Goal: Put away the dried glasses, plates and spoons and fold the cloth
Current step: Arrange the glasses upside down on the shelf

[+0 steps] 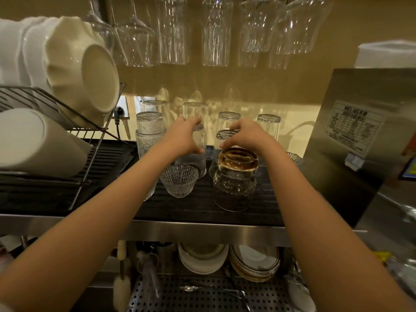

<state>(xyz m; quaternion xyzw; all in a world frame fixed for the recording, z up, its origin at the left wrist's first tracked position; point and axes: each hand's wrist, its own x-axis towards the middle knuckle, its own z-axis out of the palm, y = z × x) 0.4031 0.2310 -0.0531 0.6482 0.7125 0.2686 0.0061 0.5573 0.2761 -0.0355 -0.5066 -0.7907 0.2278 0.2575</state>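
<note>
Both my arms reach onto the shelf's black ridged mat (198,206). My left hand (183,138) wraps a tall ribbed clear glass (195,161), upside down on the mat. My right hand (245,136) grips the base of another inverted clear glass (222,137) behind a brown-bottomed glass (237,159) stacked on a patterned one (234,192). A small cut-glass bowl (179,180) stands in front. Several more inverted glasses (269,124) line the back. Plates (255,262) and white bowls (202,257) are stacked on the lower level, with spoons (202,288) on the perforated tray.
A wire rack (74,131) at left holds cream bowls (83,70) and white dishes (33,143). Stemmed and tall glasses (217,30) hang overhead. A steel machine (351,140) stands at right. The shelf's steel edge (202,231) runs across. A bottle brush (121,282) hangs below.
</note>
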